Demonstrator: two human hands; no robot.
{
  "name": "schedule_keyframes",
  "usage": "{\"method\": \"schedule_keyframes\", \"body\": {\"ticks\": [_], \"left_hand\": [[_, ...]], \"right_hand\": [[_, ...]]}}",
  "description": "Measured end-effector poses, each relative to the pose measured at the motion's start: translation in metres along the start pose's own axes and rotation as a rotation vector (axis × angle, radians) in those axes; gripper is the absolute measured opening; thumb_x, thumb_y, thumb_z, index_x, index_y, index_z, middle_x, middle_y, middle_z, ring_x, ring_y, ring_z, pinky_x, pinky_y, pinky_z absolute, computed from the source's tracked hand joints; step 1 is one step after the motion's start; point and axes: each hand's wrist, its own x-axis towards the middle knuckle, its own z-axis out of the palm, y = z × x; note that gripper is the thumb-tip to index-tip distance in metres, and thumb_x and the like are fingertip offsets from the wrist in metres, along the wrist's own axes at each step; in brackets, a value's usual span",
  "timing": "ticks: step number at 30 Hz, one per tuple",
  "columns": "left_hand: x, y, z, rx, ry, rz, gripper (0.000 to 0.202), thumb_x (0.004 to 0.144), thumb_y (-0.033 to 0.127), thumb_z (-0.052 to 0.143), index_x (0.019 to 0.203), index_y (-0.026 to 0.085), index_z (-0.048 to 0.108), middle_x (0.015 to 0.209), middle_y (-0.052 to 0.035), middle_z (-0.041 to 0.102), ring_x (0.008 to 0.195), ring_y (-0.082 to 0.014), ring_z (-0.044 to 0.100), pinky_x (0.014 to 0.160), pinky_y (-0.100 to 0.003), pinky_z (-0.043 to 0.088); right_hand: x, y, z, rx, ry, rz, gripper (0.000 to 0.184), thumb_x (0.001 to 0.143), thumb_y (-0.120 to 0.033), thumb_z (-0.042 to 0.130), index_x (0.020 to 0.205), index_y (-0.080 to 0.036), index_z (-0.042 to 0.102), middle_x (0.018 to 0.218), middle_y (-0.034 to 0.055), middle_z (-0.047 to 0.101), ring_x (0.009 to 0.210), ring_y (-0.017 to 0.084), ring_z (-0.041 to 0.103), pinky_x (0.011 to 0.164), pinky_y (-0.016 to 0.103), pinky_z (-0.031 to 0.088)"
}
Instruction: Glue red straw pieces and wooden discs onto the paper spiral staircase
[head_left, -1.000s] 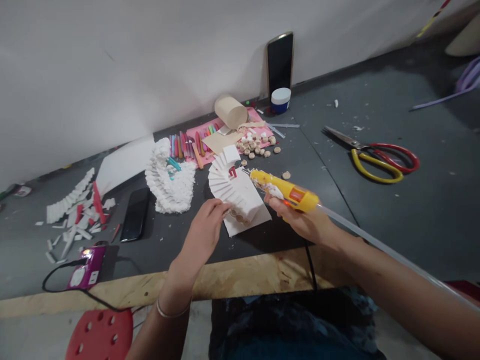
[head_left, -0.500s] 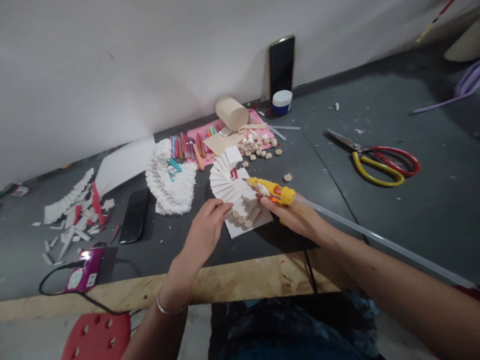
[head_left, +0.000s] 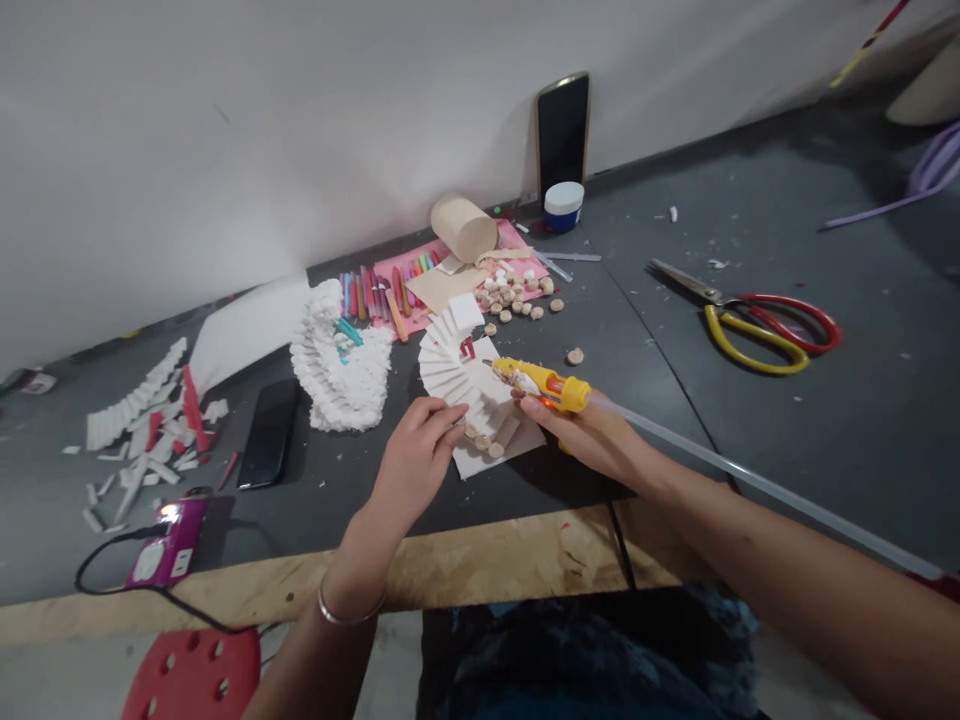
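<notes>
As right grip (head_left: 571, 418) clasps the glue gun (head_left: 573, 394) mid-frame, one slip could burn left grip (head_left: 417, 448), pinching the white steps' (head_left: 442, 368) edge.

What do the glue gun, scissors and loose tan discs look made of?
Glue gun: probably plastic, from its smooth, slightly shiny yellow body. Scissors: metal blades, grey, dully shiny; handles likely plastic-coated, evenly red and yellow. Discs: perhaps wood, matte tan, too small to confirm.

A black phone (head_left: 268, 437) lies flat, well apart from red-and-yellow-handled scissors (head_left: 723, 298).
</notes>
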Motion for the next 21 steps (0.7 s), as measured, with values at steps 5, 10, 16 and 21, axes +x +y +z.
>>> {"method": "schedule_keyframes", "body": {"ticks": [5,10,16,21], "left_hand": [[0.0032,0.0019,0.004,0.005,0.05,-0.045,0.016,0.093,0.022,0.057,0.103,0.017,0.068,0.095,-0.0057,0.063,0.088,-0.0162,0.063,0.077,-0.028,0.053],[0.0035,0.0048,0.0027,0.027,0.026,-0.01,0.017,0.093,0.019,0.056,0.105,0.016,0.067,0.097,-0.0067,0.064,0.091,-0.0165,0.064,0.079,-0.027,0.053],[0.003,0.0057,0.0011,0.041,0.03,0.023,0.015,0.093,0.016,0.056,0.106,0.016,0.063,0.099,-0.0074,0.068,0.093,-0.0176,0.065,0.082,-0.029,0.054],[0.0034,0.0062,0.0006,0.024,0.039,0.034,0.012,0.094,0.015,0.053,0.098,0.017,0.064,0.097,-0.0064,0.068,0.093,-0.0171,0.066,0.085,-0.03,0.055]], "right_hand": [[0.0001,0.0022,0.0008,0.027,-0.001,0.023,0.041,0.09,-0.055,0.054,0.12,-0.03,0.068,0.124,0.0026,0.069,0.114,0.029,0.065,0.106,0.05,0.049],[-0.0007,-0.0005,-0.0001,0.011,0.0,-0.003,0.039,0.091,-0.051,0.056,0.121,-0.029,0.068,0.124,0.0032,0.069,0.114,0.028,0.064,0.107,0.049,0.048],[-0.002,-0.0036,-0.0014,0.0,0.026,0.037,0.039,0.09,-0.054,0.056,0.116,-0.029,0.07,0.12,0.0033,0.071,0.111,0.029,0.066,0.104,0.05,0.049],[-0.0024,-0.0031,-0.0009,-0.022,0.014,0.018,0.036,0.092,-0.053,0.054,0.113,-0.028,0.071,0.117,0.0024,0.072,0.108,0.028,0.067,0.1,0.047,0.053]]}}
